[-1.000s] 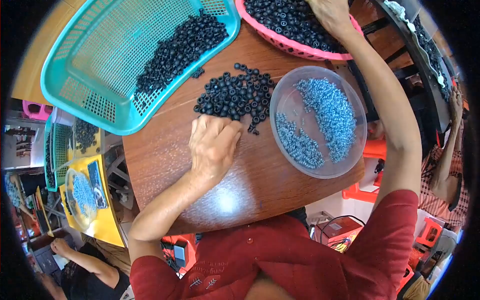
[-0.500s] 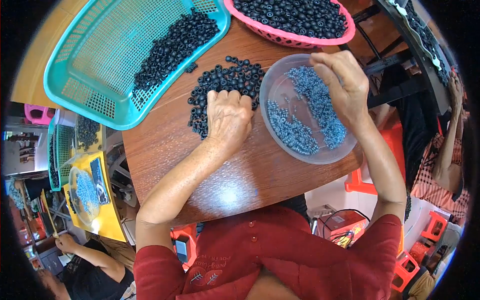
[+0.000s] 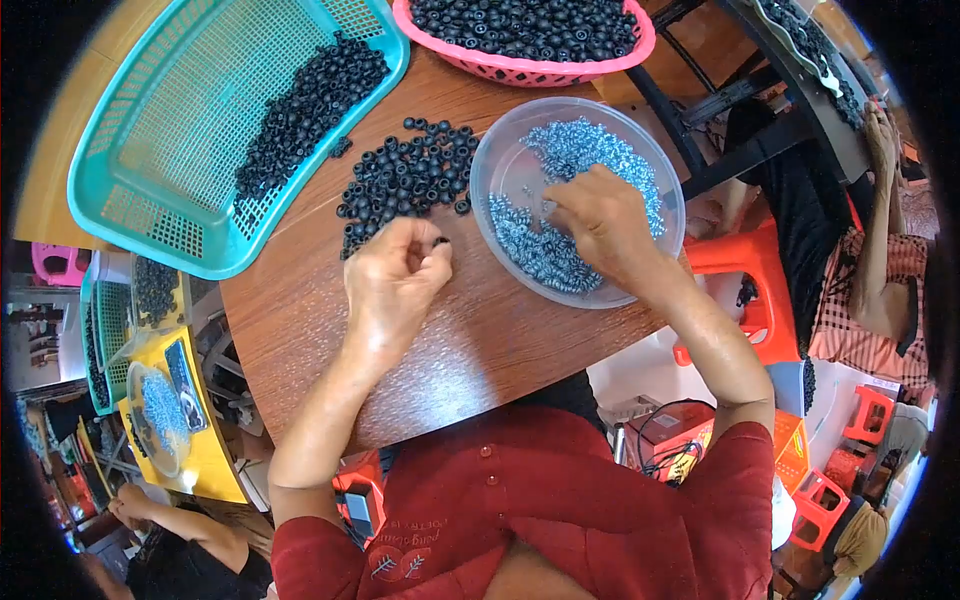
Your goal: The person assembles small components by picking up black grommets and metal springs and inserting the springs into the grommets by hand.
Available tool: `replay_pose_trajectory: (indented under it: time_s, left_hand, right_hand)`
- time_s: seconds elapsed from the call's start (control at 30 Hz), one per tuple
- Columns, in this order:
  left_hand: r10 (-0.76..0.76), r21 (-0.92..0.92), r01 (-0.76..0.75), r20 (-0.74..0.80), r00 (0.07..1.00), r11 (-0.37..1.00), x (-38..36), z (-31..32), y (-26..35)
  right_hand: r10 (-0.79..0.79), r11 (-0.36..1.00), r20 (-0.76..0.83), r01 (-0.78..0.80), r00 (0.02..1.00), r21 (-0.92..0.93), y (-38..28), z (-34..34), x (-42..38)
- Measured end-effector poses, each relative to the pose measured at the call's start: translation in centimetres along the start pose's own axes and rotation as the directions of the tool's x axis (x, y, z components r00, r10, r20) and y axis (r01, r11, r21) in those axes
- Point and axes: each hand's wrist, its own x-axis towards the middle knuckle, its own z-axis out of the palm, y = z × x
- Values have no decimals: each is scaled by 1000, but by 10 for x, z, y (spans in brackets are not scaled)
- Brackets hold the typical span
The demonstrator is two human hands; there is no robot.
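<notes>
My left hand (image 3: 393, 280) is closed in a pinch over the table's near side, with a small black plastic cap (image 3: 440, 242) at its fingertips. Just beyond it lies a loose pile of round black plastic caps (image 3: 410, 175), many showing a centre hole. Inside the clear plastic bowl (image 3: 483, 215), my right hand (image 3: 600, 225) pinches low over small, shiny, bluish metal springs (image 3: 540, 250). A glint of metal shows at its fingertips, partly hidden by the fingers.
A turquoise mesh basket (image 3: 150, 225) with black pieces stands at the far left. Behind the bowl sits a pink basket (image 3: 530, 72) full of black caps. Other people work at the left and right edges. A red stool (image 3: 735, 255) stands right of the table (image 3: 300, 330).
My left hand has drawn back from the black pile, a black cap now in its pinch. My right hand has moved from the bowl's far right rim into the springs. The view has shifted slightly.
</notes>
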Motion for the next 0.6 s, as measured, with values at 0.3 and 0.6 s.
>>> replay_pose_trajectory:
  time_s: [0.3, 0.6]
  left_hand:
    - [-387, -808, 580, 505, 772, 102, -36, -21, 0]
    - [-311, -855, 516, 505, 805, -53, -52, -19, -8]
  right_hand:
    - [5, 931, 172, 58, 985, -360, -7, 26, 16]
    - [25, 970, 50, -12, 998, -244, -10, 18, 10]
